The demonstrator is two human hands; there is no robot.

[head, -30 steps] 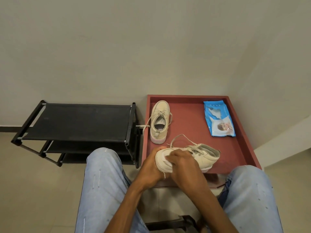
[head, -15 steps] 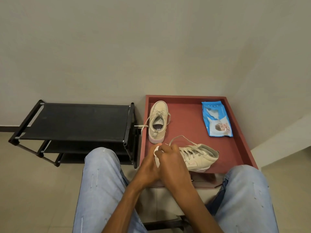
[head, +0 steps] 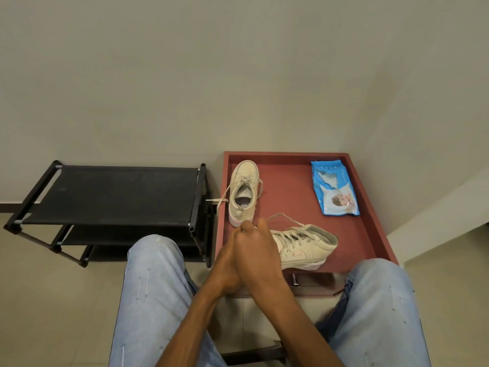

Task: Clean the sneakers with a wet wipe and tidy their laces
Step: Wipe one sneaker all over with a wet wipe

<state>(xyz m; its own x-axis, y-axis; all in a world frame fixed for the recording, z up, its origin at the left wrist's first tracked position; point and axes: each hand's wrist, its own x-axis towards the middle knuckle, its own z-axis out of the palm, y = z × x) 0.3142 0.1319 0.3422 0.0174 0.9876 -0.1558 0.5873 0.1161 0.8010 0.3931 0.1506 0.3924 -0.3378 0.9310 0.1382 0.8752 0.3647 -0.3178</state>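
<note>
1. The near sneaker [head: 304,245] lies on its side along the near edge of the red tray table [head: 288,200]. Its heel points toward the right edge and its toe end is hidden under the hands.
2. The right hand [head: 258,256] lies over that toe end, back to the camera, with its fingers curled down around the shoe.
3. The left hand [head: 225,263] presses in against the right one from the left. Its fingers are hidden behind the right hand, so their grip cannot be made out.
4. No wipe can be made out between the hands.
5. A loose lace [head: 284,217] loops up from the near sneaker just past the fingertips.
6. The far sneaker [head: 243,192] stands upright near the far left corner, toe toward the wall. Its heel is just beside the hands, and one lace end [head: 218,201] hangs out over the left edge.
7. A blue wipes pack [head: 334,188] lies flat near the far right corner, well apart from both shoes.
8. A black shoe rack [head: 113,194] stands just beside the left edge.
9. Knees in light jeans [head: 153,274] flank the near edge.
</note>
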